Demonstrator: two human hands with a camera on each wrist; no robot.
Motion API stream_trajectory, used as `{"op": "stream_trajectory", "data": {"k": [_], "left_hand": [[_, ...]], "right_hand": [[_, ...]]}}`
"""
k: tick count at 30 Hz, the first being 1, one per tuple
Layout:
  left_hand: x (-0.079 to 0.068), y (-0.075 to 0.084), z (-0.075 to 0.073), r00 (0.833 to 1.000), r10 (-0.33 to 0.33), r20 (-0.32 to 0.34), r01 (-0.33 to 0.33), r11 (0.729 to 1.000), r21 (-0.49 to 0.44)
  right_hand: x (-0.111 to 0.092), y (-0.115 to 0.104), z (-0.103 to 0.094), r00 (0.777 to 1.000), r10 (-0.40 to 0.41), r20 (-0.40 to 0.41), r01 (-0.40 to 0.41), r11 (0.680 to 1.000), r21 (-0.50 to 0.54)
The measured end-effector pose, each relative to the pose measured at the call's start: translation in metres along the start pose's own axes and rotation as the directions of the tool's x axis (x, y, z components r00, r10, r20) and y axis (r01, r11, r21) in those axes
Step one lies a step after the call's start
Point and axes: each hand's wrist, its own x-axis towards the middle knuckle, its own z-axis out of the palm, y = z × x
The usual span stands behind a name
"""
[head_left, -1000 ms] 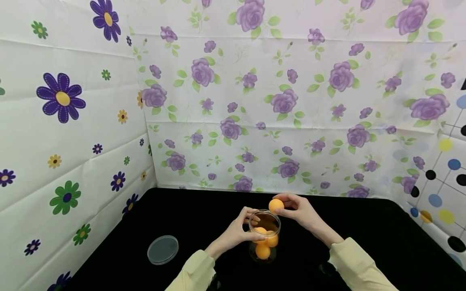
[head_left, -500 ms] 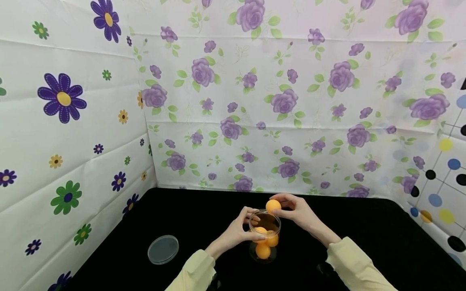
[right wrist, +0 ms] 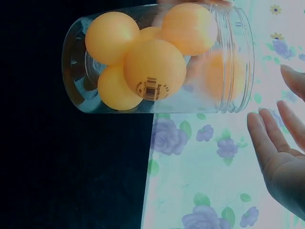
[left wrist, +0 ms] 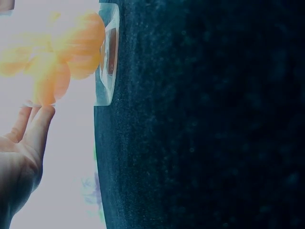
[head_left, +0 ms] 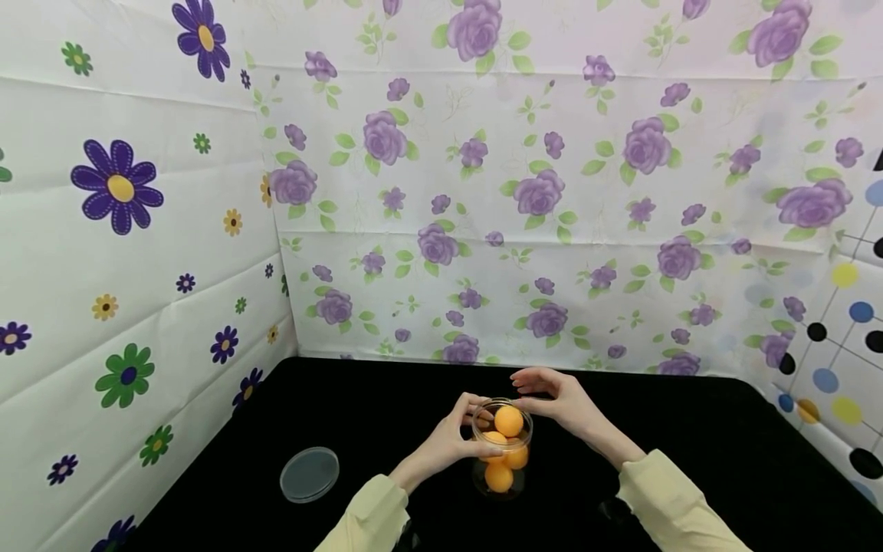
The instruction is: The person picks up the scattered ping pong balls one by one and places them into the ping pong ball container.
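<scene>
A clear plastic jar [head_left: 520, 486] stands upright on the black table, its mouth uncovered. My left hand [head_left: 451, 439] grips it just below the rim, thumb in front and fingers round the far side. Several orange ping-pong balls [right wrist: 155, 69] are inside, one with printed writing and a barcode. Another orange ball [head_left: 509, 421] is just inside the mouth, blurred in the right wrist view. Over the right edge of the rim hovers my right hand [head_left: 564, 399], holding nothing, thumb and fingers apart. The left wrist view shows the balls overexposed above my left hand [left wrist: 23, 164].
A round clear lid [head_left: 309, 474] lies flat on the black table [head_left: 386, 406], left of my left forearm. Flower-patterned cloth walls [head_left: 428, 192] enclose the table at the back and left, and a dotted cloth [head_left: 838, 337] hangs at the right.
My right hand carried a ping-pong ball slightly left over the jar's mouth, then let it go. The ball is now inside the mouth. The left hand and jar have stayed put.
</scene>
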Motion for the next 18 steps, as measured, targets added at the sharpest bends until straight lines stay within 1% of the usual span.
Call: {"op": "stream_trajectory", "data": {"k": [4, 9, 18], "left_hand": [[-0.001, 0.000, 0.000, 1.000, 0.001, -0.002, -0.001, 1.000, 0.011], [-0.001, 0.002, -0.001, 1.000, 0.005, 0.011, -0.005, 1.000, -0.001], [-0.011, 0.032, -0.002, 1.000, -0.001, 0.022, 0.002, 1.000, -0.028]], "right_hand": [[-0.001, -0.001, -0.001, 1.000, -0.006, -0.003, 0.006, 1.000, -0.004], [-0.002, -0.001, -0.001, 1.000, -0.007, -0.002, 0.007, 1.000, 0.002], [-0.004, 0.000, -0.003, 1.000, -0.012, -0.008, 0.012, 1.000, 0.002]]}}
